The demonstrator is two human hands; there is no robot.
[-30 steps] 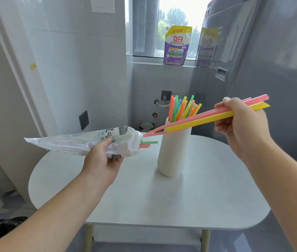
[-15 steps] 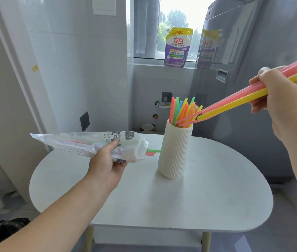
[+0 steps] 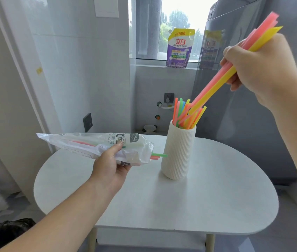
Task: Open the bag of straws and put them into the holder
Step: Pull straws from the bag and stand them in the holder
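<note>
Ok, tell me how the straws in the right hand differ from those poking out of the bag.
The pink and yellow plastic straws gripped by the right hand are fully free and slant steeply down toward the white ribbed holder; the green and orange straws lie nearly level, only tips clear of the printed plastic bag the left hand holds. Both sets point towards the holder.

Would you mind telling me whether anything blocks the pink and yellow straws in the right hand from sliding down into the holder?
Only the standing straws crowd the mouth of the holder; the held straws have their tips among them. The bag sits off to the left.
</note>
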